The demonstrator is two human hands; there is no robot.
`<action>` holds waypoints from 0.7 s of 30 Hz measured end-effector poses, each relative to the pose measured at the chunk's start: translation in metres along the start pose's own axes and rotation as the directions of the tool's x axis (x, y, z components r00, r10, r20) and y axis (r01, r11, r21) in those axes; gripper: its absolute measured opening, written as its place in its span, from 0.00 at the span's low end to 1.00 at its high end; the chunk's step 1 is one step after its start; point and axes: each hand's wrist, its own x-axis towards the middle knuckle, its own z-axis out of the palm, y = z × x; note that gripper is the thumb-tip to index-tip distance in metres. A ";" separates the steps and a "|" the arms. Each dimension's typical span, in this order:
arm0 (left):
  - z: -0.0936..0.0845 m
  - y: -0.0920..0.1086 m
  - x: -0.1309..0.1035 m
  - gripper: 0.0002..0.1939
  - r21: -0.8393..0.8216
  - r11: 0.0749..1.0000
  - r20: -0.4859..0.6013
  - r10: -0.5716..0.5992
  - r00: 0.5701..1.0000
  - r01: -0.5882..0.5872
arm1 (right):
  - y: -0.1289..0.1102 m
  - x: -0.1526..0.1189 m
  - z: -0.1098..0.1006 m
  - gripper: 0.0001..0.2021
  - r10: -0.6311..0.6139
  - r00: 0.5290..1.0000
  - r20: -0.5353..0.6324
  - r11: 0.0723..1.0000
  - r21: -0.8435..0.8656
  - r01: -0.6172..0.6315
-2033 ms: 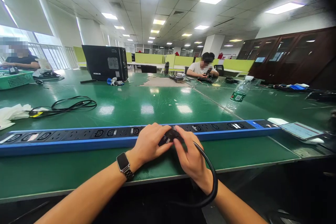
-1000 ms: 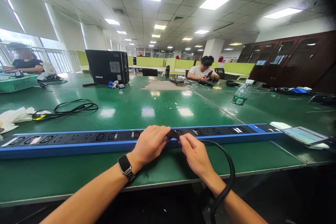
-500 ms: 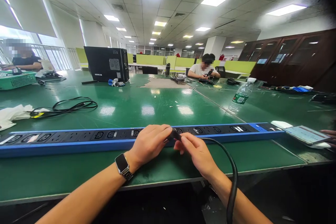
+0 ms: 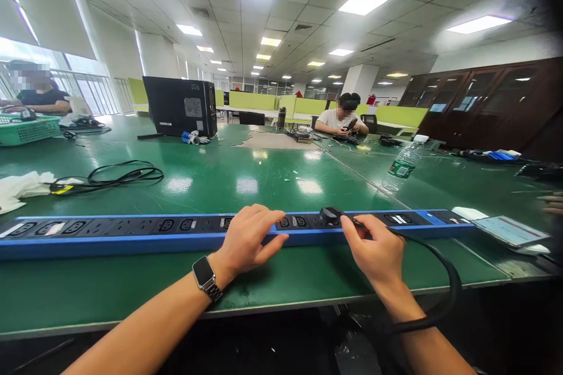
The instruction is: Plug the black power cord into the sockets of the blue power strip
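Note:
A long blue power strip (image 4: 189, 244) with a row of black sockets lies across the green table. My left hand (image 4: 250, 237), with a watch on its wrist, rests over the strip's middle, thumb and fingers apart and nothing between them. To its right, my right hand (image 4: 376, 246) grips a black plug (image 4: 331, 215) by its cable end, just above the sockets. Whether the plug touches the strip cannot be made out. From that hand a thick black cable (image 4: 451, 275) loops right and down over the forearm.
Behind the strip are a coiled black cable (image 4: 127, 173), a black computer case (image 4: 178, 106) and a plastic bottle (image 4: 403, 164). A tablet (image 4: 510, 229) lies at the strip's right end. One person (image 4: 341, 120) sits across the table, another (image 4: 41, 96) at far left.
My right hand has moved right with the plug, away from my left hand. My left hand has let go of the plug and opened. The cable loop has swung right.

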 end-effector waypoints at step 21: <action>0.004 0.001 -0.001 0.06 0.012 1.000 0.051 -0.023 0.998 0.023 | -0.045 0.011 -0.011 0.15 0.243 0.914 0.324 0.851 -0.523 -0.041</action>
